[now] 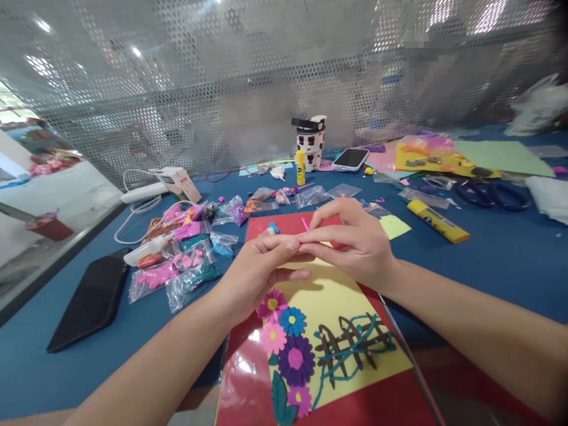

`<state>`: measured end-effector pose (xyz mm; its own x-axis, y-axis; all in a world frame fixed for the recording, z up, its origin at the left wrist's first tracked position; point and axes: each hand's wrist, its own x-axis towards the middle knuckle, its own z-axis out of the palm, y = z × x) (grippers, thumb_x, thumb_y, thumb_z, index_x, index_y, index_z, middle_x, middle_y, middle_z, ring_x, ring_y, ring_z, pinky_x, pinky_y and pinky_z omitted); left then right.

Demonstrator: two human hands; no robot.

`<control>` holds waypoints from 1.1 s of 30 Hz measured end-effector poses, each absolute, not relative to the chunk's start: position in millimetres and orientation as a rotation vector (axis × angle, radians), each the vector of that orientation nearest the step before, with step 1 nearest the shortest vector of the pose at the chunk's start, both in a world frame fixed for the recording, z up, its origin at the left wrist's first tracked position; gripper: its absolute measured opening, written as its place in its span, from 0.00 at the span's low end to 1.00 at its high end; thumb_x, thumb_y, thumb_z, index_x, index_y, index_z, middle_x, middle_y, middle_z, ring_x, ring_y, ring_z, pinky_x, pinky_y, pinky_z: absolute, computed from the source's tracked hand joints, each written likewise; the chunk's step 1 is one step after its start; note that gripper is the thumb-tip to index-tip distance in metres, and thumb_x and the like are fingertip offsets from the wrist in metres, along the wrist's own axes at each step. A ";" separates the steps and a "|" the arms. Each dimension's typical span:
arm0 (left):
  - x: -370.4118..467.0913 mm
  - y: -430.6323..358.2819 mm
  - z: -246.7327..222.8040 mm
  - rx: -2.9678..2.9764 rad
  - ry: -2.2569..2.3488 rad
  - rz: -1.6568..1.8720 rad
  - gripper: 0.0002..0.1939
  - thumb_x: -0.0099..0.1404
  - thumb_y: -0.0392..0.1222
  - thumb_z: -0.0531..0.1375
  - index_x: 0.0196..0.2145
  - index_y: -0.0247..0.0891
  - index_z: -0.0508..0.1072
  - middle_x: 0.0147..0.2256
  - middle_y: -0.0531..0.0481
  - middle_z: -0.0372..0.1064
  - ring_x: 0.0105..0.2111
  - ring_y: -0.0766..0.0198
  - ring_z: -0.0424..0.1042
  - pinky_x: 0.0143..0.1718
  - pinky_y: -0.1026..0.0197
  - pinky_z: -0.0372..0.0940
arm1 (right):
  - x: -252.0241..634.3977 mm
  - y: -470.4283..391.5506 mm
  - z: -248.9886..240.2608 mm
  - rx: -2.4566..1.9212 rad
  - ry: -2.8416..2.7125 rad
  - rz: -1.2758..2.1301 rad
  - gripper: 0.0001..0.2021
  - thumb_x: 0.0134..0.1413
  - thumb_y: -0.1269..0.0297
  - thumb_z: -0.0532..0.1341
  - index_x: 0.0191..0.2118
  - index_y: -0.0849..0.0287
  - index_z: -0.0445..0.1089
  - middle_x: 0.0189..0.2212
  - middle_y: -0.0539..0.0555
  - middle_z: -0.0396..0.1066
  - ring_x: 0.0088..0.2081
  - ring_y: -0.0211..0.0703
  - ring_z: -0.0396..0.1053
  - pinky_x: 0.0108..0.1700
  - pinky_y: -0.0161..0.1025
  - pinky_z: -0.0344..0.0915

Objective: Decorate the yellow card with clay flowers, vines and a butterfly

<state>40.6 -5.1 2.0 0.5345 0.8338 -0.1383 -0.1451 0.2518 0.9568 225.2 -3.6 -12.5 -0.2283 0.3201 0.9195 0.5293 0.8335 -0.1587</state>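
Note:
Above a yellow sheet (328, 290) on a red board (248, 378), the fingertips of both my hands meet. My left hand (261, 260) pinches thumb against index finger, its lower fingers partly extended. From the other side, my right hand (355, 242) presses its fingertips to the same spot. Whatever lies between them is too small or hidden to make out. A thin pink stick (305, 223) shows just behind the right fingers; whether it is held I cannot tell. Below the hands are clay flowers (295, 358) in pink, blue and purple, and a brown clay fence (350, 349) with teal vines.
Bags of coloured clay (190, 254) and a black tablet-like slab (91, 299) lie left. Behind stand a glue stick (300, 167) and a patterned cup (310, 145), near a phone (350, 158). On the right are a yellow tube (437, 222), scissors (492, 194) and coloured paper (501, 155).

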 end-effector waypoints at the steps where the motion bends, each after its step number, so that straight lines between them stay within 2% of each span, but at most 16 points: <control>1: 40.5 -5.0 2.3 1.122 0.763 0.772 0.13 0.58 0.48 0.67 0.35 0.36 0.80 0.37 0.45 0.77 0.39 0.61 0.75 0.36 0.65 0.73 | 225.4 -3.4 -13.0 -0.648 -1.835 -0.236 0.03 0.55 0.62 0.66 0.36 0.49 0.77 0.32 0.50 0.73 0.35 0.40 0.70 0.38 0.41 0.65; 5: 41.6 -3.5 2.5 1.083 0.758 0.863 0.08 0.56 0.43 0.69 0.30 0.37 0.78 0.31 0.51 0.74 0.32 0.68 0.73 0.35 0.66 0.74 | 224.7 -2.1 -14.9 -0.676 -1.833 -0.238 0.07 0.55 0.62 0.66 0.40 0.52 0.76 0.32 0.51 0.73 0.35 0.41 0.70 0.38 0.41 0.65; 8: 42.6 -2.7 2.5 1.070 0.758 0.883 0.07 0.57 0.42 0.69 0.29 0.37 0.77 0.30 0.54 0.73 0.31 0.70 0.72 0.34 0.65 0.74 | 223.8 -1.7 -15.8 -0.699 -1.825 -0.211 0.06 0.55 0.64 0.65 0.40 0.52 0.76 0.32 0.52 0.73 0.35 0.41 0.70 0.38 0.41 0.65; 14: 41.5 -3.6 0.9 1.192 0.865 0.905 0.12 0.57 0.49 0.67 0.30 0.38 0.79 0.32 0.49 0.76 0.34 0.65 0.74 0.35 0.63 0.74 | 221.8 -2.1 -14.5 -0.684 -1.849 -0.156 0.05 0.55 0.63 0.65 0.38 0.51 0.76 0.32 0.51 0.72 0.35 0.40 0.70 0.39 0.42 0.65; 18: 39.6 -3.9 -0.2 1.282 0.903 0.918 0.12 0.56 0.50 0.68 0.29 0.38 0.80 0.29 0.47 0.77 0.33 0.62 0.76 0.34 0.62 0.73 | 221.0 -2.5 -12.7 -0.656 -1.860 -0.059 0.03 0.55 0.66 0.65 0.35 0.52 0.76 0.31 0.50 0.71 0.34 0.39 0.69 0.37 0.40 0.66; 22: 40.0 -3.5 0.8 1.243 0.882 0.881 0.12 0.56 0.50 0.68 0.32 0.38 0.80 0.33 0.46 0.77 0.33 0.63 0.76 0.33 0.64 0.73 | 221.8 -1.9 -14.0 -0.658 -1.846 0.002 0.03 0.54 0.68 0.65 0.35 0.55 0.76 0.32 0.51 0.70 0.35 0.38 0.69 0.38 0.39 0.67; 28: 40.5 -2.6 1.7 1.160 0.877 0.906 0.10 0.54 0.47 0.70 0.29 0.38 0.79 0.29 0.50 0.76 0.30 0.66 0.76 0.30 0.68 0.74 | 223.6 1.2 -16.8 -0.703 -1.835 -0.031 0.05 0.52 0.66 0.68 0.37 0.55 0.77 0.33 0.52 0.70 0.36 0.39 0.70 0.39 0.40 0.67; 33: 40.1 -3.5 2.6 1.141 0.907 0.894 0.13 0.52 0.48 0.71 0.30 0.36 0.79 0.28 0.48 0.76 0.29 0.61 0.78 0.26 0.67 0.74 | 223.9 0.7 -13.8 -0.661 -1.869 0.014 0.04 0.53 0.67 0.67 0.36 0.55 0.77 0.32 0.51 0.70 0.34 0.37 0.69 0.37 0.37 0.67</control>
<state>40.1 -3.5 2.6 0.3686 0.9207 -0.1279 -0.1148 0.1817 0.9766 223.9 0.7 -13.8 -0.2440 0.4467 0.8608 0.4341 0.8440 -0.3149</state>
